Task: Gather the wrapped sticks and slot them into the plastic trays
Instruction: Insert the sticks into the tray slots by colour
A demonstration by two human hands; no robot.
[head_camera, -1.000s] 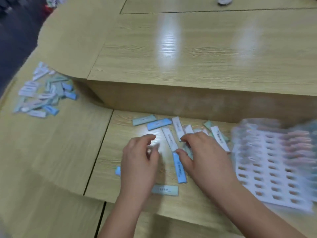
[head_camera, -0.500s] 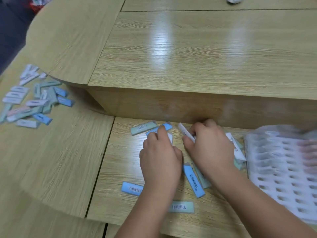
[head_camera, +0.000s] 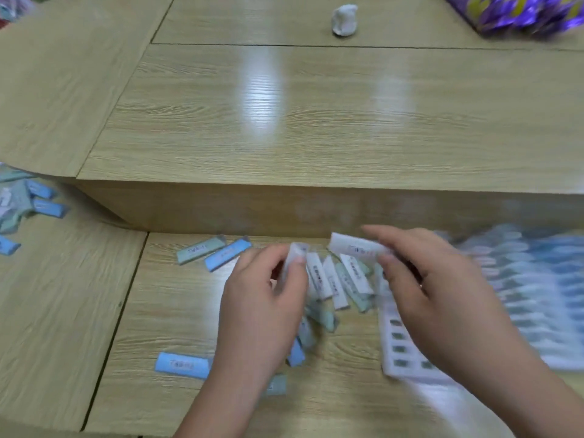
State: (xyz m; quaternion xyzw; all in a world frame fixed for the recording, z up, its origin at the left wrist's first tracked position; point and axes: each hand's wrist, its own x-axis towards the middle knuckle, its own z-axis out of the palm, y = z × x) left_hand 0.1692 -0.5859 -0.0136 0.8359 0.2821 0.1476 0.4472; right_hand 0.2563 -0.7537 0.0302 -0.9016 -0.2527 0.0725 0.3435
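both raised off woodgrain desk [head_camera: 177, 311] | left grip [head_camera: 262, 306] pinches flat white stick [head_camera: 295, 256] | right grip [head_camera: 442, 295] pinches oblong white stick [head_camera: 355, 248]

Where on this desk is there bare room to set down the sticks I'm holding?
The raised tabletop is bare between the white lump and its front edge. Lower down, the panel between the far-left stick pile and the seam is free. Crowded: loose sticks in the middle, trays at right.
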